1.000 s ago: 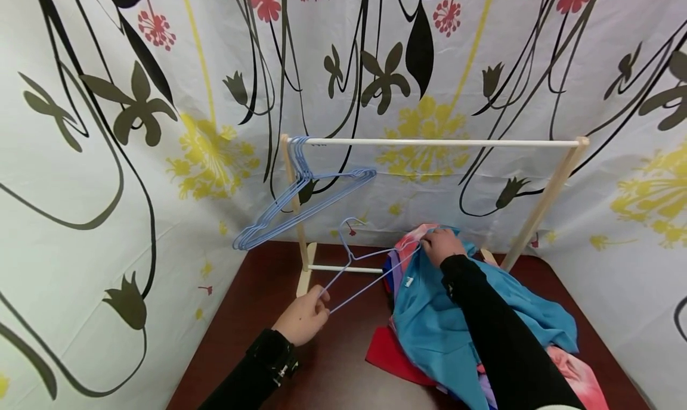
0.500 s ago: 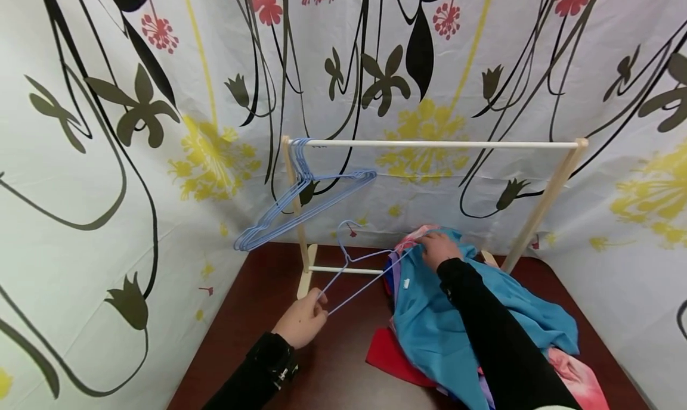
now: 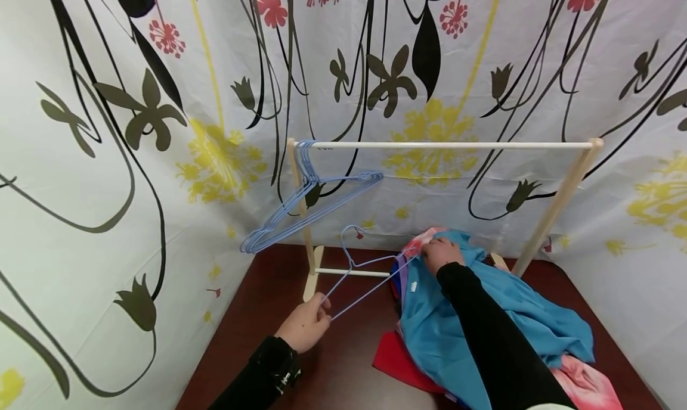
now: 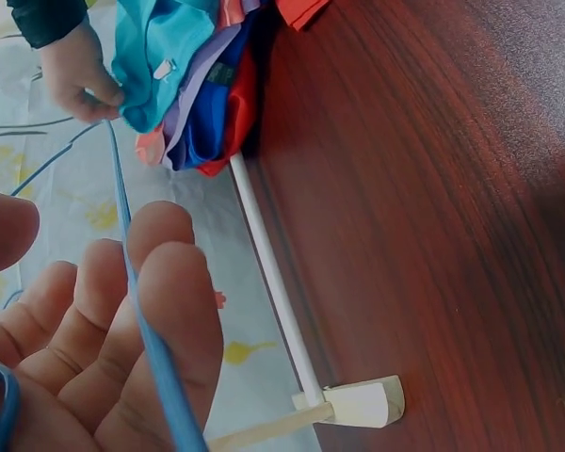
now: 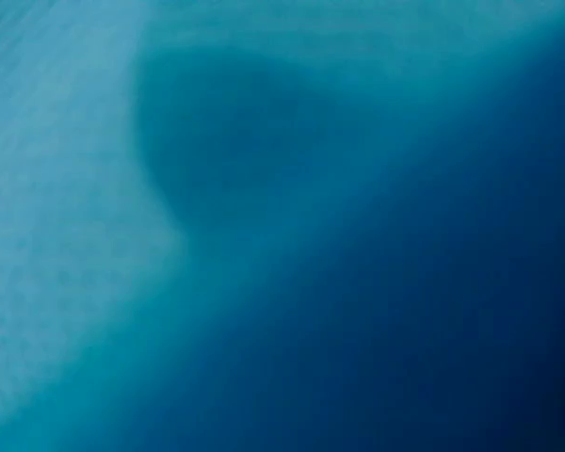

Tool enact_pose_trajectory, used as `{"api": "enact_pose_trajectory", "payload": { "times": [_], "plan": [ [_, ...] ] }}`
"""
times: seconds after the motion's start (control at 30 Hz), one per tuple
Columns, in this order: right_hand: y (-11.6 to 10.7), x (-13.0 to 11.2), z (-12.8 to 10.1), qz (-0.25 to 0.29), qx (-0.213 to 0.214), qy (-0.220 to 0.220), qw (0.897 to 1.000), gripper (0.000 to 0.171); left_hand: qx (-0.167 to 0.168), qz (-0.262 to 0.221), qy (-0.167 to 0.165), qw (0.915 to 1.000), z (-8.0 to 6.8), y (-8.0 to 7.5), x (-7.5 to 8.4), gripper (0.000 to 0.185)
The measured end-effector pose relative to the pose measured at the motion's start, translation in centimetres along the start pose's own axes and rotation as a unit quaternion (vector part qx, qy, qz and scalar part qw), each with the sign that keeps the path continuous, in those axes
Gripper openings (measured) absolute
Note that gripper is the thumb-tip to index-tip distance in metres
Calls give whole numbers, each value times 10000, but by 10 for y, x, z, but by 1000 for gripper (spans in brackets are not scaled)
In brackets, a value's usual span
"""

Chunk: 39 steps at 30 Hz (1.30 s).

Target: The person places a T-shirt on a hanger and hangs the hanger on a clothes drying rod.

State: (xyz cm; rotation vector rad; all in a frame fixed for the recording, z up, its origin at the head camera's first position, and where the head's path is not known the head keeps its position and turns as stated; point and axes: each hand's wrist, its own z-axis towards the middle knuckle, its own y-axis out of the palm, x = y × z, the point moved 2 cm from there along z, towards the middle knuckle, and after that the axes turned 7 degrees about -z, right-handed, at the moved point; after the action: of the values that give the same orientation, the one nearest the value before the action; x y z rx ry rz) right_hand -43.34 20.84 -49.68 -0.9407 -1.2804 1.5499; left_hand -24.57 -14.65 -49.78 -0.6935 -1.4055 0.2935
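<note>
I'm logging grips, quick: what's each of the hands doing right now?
Left hand: closed, holding one end of the blue hanger.
Right hand: closed, pinching the turquoise garment; whether also the hanger, cannot be told.

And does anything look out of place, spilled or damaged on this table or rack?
Nothing looks spilled or plainly damaged. The untidiest thing is the heap of clothes on the right: crumpled, with a red piece sticking out beneath the blue garment. The spare hangers are bunched at the rail's left end, hardly strange.

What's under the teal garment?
Red cloth, pink cloth, purple cloth and blue cloth poke out from beneath the teal garment; whatever else lies there is covered.
</note>
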Motion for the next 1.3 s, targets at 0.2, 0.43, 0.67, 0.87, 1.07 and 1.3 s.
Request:
{"api": "enact_pose_trajectory", "payload": {
  "times": [0.2, 0.43, 0.67, 0.87, 1.07, 1.3],
  "plan": [
    [-9, 9, -2, 445, 299, 201, 9984, 20, -32, -64, 33, 10000, 1, 2, 1, 18],
    [-22, 16, -12, 883, 736, 371, 9927, 21, -41, -63, 35, 10000, 1, 5, 4, 17],
    [-33, 16, -19, 1068, 967, 319, 9891, 18, -39, -141, 72, 9999, 3, 8, 8, 19],
    [-39, 15, -22, 1131, 963, 211, 9887, 15, -20, -120, 182, 9998, 5, 13, 12, 19],
    [-42, 18, -24, 1173, 815, 290, 9893, 17, 10, -75, 174, 9998, 9, 17, 17, 21],
    [-43, 18, -26, 1137, 717, 298, 9905, 20, -10, -185, 116, 9998, 12, 21, 22, 20]
  ]
}}
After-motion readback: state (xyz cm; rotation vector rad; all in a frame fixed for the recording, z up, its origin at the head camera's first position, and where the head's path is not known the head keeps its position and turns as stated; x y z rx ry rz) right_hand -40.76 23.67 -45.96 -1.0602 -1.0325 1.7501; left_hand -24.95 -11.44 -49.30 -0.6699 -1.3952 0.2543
